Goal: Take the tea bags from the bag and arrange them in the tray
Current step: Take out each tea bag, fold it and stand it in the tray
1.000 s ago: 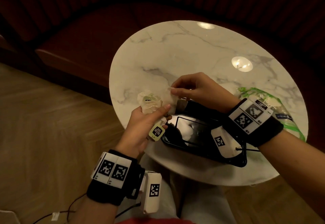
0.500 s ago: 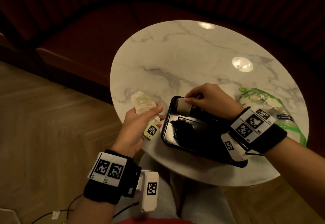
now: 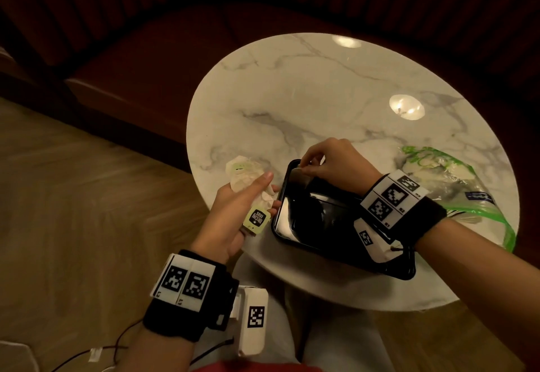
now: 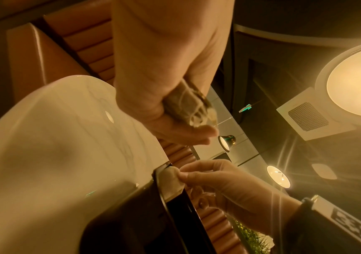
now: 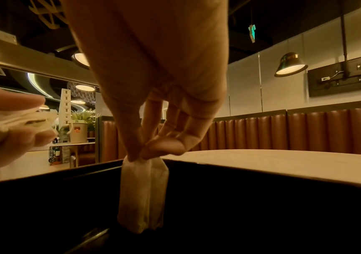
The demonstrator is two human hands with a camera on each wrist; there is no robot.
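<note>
Your right hand [image 3: 336, 161] pinches one tea bag [image 5: 143, 194] in the tray [image 3: 295, 240] corner; your left hand [image 3: 233, 211] grips several tea bags [image 3: 242, 174].

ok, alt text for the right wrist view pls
The right hand pinches the top of a pale tea bag between thumb and fingers, dangling it upright inside the black tray. At the left edge, the left hand holds a bundle of tea bags; the marble table and a brown booth sit behind.
</note>
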